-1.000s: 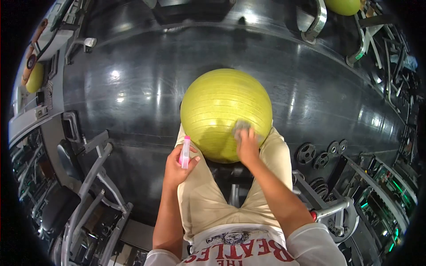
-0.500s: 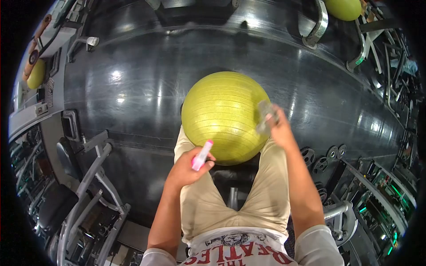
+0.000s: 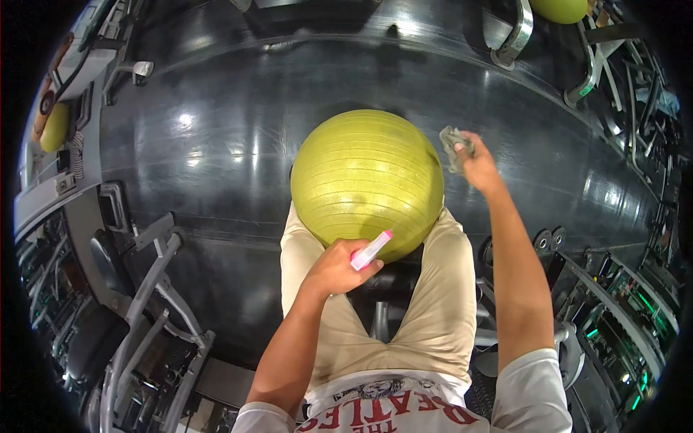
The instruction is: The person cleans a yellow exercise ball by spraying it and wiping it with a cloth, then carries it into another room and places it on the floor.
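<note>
Now my left hand (image 3: 333,268) grips a pink spray bottle (image 3: 371,250) against the yellow exercise ball (image 3: 367,180); my right hand (image 3: 478,164) clutches a grey cloth (image 3: 453,146) beside it.

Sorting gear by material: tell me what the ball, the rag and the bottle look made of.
Ball: likely soft vinyl or rubber, yellow-green, ribbed, slight sheen. Rag: cloth, grey, crumpled, matte. Bottle: probably plastic, smooth, pink and white.

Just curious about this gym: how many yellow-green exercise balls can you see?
3: one exercise ball between the person's knees, one far ball at the top right, one left ball by the left wall. Others may be hidden.
</note>
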Demonstrator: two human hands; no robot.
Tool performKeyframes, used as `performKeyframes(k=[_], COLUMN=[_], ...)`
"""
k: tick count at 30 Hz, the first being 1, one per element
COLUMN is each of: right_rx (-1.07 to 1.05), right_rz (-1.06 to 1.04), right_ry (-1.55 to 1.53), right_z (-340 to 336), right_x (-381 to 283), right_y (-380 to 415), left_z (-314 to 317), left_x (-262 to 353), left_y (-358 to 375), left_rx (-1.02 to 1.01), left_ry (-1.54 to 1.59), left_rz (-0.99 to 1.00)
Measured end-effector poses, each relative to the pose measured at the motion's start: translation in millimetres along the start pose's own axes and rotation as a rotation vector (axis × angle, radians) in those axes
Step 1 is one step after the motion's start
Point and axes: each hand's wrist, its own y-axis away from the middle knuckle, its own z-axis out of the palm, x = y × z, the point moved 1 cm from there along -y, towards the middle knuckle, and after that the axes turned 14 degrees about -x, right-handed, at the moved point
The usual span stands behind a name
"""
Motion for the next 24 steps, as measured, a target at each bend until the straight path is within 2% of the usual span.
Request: performKeyframes(k=[4,6,7,8,9,11,12,14,16,18,19,20,21,24], right_rx=[-0.017,0.256,0.350,0.253,0.184,-0.038,-0.125,-0.211,-0.284,-0.304,-0.071,-0.065,0.098,0.193], right_rz=[0.037,-0.137,-0.216,-0.241,-0.321,-0.357,-0.214,-0.171,-0.337,-0.177,-0.299,-0.240,-0.236,-0.022], right_ry=[-0.129,-0.075,-0.047,-0.132,-0.036,-0.039,0.038,0.072,0.060,-0.226,-0.103,-0.250,-0.146,0.015], right_z=[90.3,147.5,181.3,198.3,220.5,252.6,256.3,233.4,193.7,113.6,92.8,78.4,69.3,75.2], right_x=[21.9,8.7,14.9,0.3,5.3,13.8,8.2,-9.4,-19.3,-36.6,-32.9,-12.7,15.8,57.1], right_y=[15.5,55.4,72.4,103.9,129.1,164.5,173.5,167.9,159.2,119.1,98.9,68.6,36.6,-5.6], left_z=[-12.5,-19.7,-25.9,-30.3,-34.1,-41.8,-42.0,-41.2,-33.9,-30.3,-26.5,-23.8,-23.0,-26.7], left_x=[-5.5,-10.3,-14.7,-18.8,-22.0,-25.2,-23.0,-21.4,-26.9,-34.7,-41.4,-45.0,-41.9,-34.9], left_y=[27.6,42.9,52.4,58.8,64.4,70.8,70.0,73.7,76.7,71.4,71.3,72.5,74.7,74.0], left_rx=[0.094,0.147,0.175,0.195,0.210,0.200,0.207,0.227,0.272,0.311,0.318,0.321,0.323,0.343], left_ry=[0.140,0.314,0.300,0.348,0.394,0.421,0.380,0.300,0.287,0.285,0.286,0.286,0.216,0.069], left_rz=[0.051,0.086,0.060,0.042,0.023,-0.007,0.005,0.019,0.046,0.066,0.051,0.033,0.043,0.085])
